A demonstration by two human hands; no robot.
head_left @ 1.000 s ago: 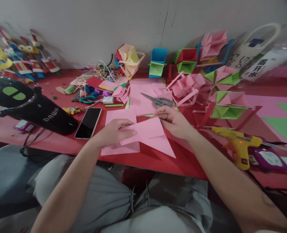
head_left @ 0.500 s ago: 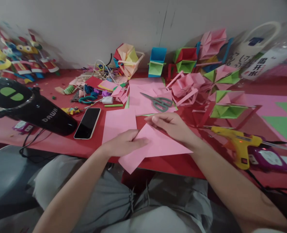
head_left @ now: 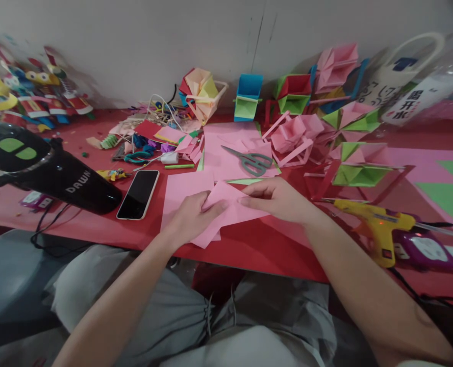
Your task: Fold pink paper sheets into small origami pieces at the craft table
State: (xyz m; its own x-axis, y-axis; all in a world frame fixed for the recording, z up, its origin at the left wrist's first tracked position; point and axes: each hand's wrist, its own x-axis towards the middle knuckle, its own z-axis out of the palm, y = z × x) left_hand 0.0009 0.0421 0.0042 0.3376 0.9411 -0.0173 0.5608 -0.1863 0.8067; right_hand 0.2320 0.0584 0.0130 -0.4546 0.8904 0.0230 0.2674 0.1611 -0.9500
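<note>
A folded sheet of pink paper (head_left: 232, 210) is held between my two hands over the red table's front part. My left hand (head_left: 194, 214) grips its left side, thumb on top. On the right side my right hand (head_left: 270, 199) pinches the paper between thumb and fingers. Beneath and to the left lies another pink sheet (head_left: 173, 193), partly covered by my left hand. Grey scissors (head_left: 255, 163) rest on a stack of pink paper (head_left: 217, 140) just beyond my hands.
A phone (head_left: 138, 194) and a black tumbler (head_left: 66, 176) stand to the left. At right lie a yellow glue gun (head_left: 383, 224) and a purple power strip (head_left: 425, 250). Folded paper models (head_left: 293, 135) and craft scraps (head_left: 165, 135) fill the back of the red table (head_left: 249, 255).
The held paper has moved up and away from the table's front edge and shows a different angle. My left hand has moved slightly forward; my right hand's fingers have shifted onto the paper's right side.
</note>
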